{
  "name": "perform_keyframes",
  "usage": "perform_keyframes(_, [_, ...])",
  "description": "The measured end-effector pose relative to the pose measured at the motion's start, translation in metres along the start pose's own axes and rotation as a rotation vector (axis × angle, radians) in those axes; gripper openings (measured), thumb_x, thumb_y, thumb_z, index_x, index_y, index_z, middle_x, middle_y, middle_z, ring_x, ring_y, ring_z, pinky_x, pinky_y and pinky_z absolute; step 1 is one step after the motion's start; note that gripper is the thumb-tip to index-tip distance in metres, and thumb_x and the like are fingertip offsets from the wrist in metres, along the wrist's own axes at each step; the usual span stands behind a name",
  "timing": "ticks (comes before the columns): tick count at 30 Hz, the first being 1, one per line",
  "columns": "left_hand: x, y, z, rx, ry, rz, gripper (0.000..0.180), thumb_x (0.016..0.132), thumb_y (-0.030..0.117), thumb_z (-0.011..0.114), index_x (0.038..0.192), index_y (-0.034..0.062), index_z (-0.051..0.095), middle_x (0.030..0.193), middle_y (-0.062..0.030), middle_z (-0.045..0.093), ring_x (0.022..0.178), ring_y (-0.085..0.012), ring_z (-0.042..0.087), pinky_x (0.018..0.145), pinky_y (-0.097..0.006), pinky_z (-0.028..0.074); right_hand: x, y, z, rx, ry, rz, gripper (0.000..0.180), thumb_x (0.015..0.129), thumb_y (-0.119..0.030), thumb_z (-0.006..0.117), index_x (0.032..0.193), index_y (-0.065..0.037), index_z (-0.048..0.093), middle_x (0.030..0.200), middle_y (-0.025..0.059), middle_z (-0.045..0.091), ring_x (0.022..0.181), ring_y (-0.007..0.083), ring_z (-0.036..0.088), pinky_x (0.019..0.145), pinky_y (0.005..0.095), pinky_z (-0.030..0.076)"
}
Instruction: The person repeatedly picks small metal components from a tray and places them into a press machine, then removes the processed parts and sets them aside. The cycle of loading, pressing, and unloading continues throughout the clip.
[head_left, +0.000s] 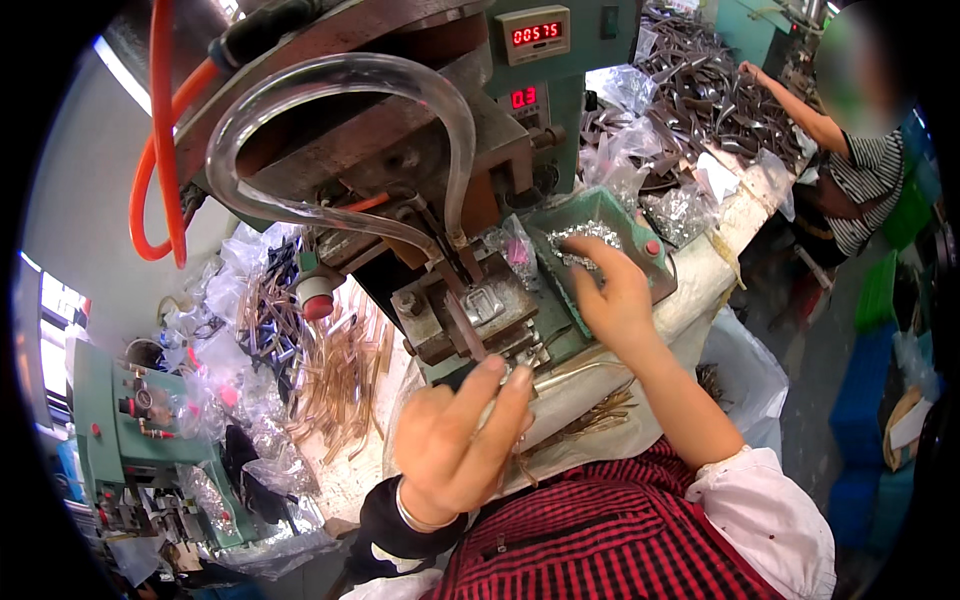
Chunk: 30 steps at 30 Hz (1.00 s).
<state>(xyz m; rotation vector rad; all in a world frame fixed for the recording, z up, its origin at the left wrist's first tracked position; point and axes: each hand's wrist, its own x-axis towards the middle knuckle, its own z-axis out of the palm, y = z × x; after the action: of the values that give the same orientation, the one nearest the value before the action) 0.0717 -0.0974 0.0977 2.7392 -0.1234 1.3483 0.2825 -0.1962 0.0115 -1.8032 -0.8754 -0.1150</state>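
My left hand (455, 445) is closed, its thumb and fingers pinching the near end of a narrow brownish strip (466, 330). The strip's far end lies on the metal die block of a green press, beside a small silver buckle-shaped piece (486, 304). Over a green tray (560, 275) at the right of the press, my right hand (615, 298) reaches with thumb and forefinger apart. Its fingertips are at small shiny metal pieces (590, 236) in the tray; I see nothing held between them.
A clear hose (340, 75) loops over the die. Red buttons (318, 306) flank the press. Brown strips (345, 370) lie left. Dark strips (700, 85) are heaped at the back right, where a co-worker's hand (750, 70) reaches. A plastic-lined bin (745, 375) stands right.
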Motion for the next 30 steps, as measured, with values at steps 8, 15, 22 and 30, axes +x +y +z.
perform_keyframes(8, [-0.009,-0.011,0.032,-0.154,-0.032,-0.011,0.025,0.081,0.007,0.081,0.105,0.0028,0.074,0.094,-0.0112,0.074,0.067,-0.0216,0.064,0.054,-0.031,0.046,-0.008,0.027,-0.026,0.013,-0.171,0.2,0.024,0.09,-0.004,0.063,0.113,-0.002,0.071,0.103,0.0162,0.073,0.098,0.0307,0.071,0.088,0.035,0.054])
perform_keyframes(15, [-0.011,-0.019,0.042,-0.186,0.051,0.046,0.02,0.08,0.007,0.082,0.098,0.0047,0.074,0.092,-0.0107,0.074,0.066,-0.0199,0.064,0.053,-0.03,0.045,0.012,0.061,-0.031,0.068,0.042,0.137,0.022,0.092,-0.005,0.063,0.112,-0.003,0.071,0.101,0.0085,0.074,0.086,0.0171,0.069,0.079,0.0293,0.052])
perform_keyframes(22, [-0.016,-0.009,0.038,-0.213,0.023,-0.068,0.029,0.077,0.005,0.083,0.104,0.0028,0.072,0.097,-0.0147,0.075,0.066,-0.0231,0.065,0.058,-0.031,0.049,-0.019,0.052,-0.033,-0.442,-0.041,-0.02,0.011,0.08,-0.01,0.075,0.089,-0.007,0.07,0.09,0.0081,0.065,0.097,0.03,0.063,0.082,0.0414,0.051])
perform_keyframes(30, [-0.073,0.032,0.058,-0.362,-0.289,-0.863,0.02,0.085,0.012,0.076,0.101,0.005,0.067,0.086,-0.0139,0.068,0.076,-0.0364,0.067,0.068,-0.044,0.053,-0.015,0.063,-0.005,-0.218,0.086,0.053,0.012,0.085,-0.007,0.072,0.096,-0.003,0.07,0.09,0.0124,0.069,0.078,0.0306,0.066,0.074,0.0394,0.052])
